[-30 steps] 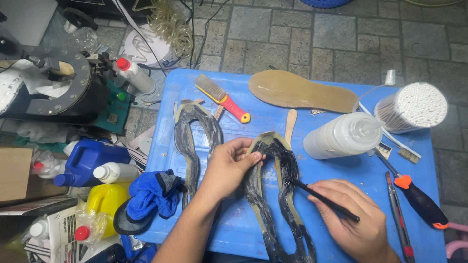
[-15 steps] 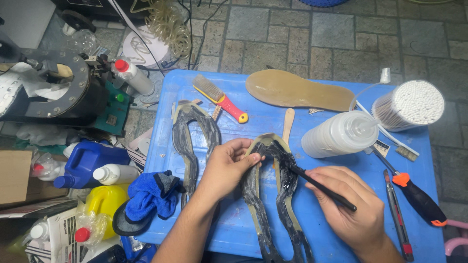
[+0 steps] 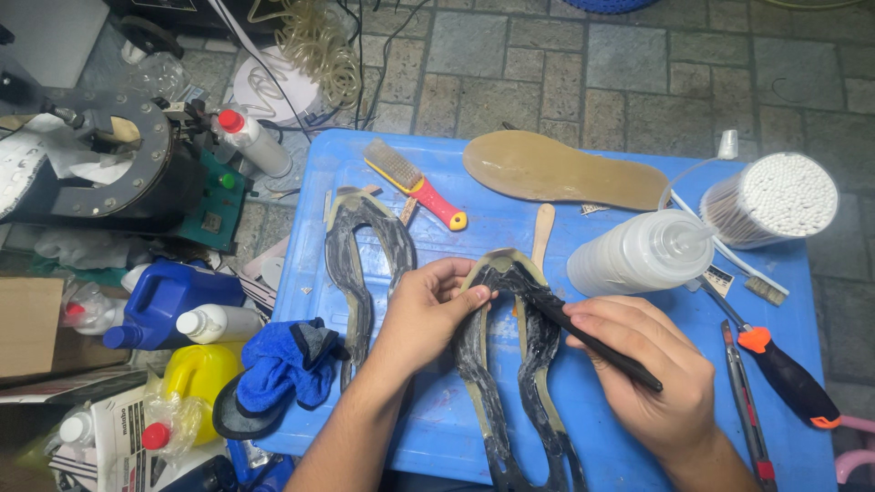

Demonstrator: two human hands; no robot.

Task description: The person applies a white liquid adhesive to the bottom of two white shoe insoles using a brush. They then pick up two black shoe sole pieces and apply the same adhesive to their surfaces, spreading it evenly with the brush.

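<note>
Shoe rim [image 3: 510, 364] lies pinned under my left hand [image 3: 428, 314] so it stays put; my right hand [image 3: 652, 383] grips a black brush [image 3: 592, 339] against it.

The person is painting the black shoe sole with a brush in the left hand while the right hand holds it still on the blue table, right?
Not quite. The head view shows the black brush in the right hand; the left hand holds the black shoe sole still on the blue table.
</note>
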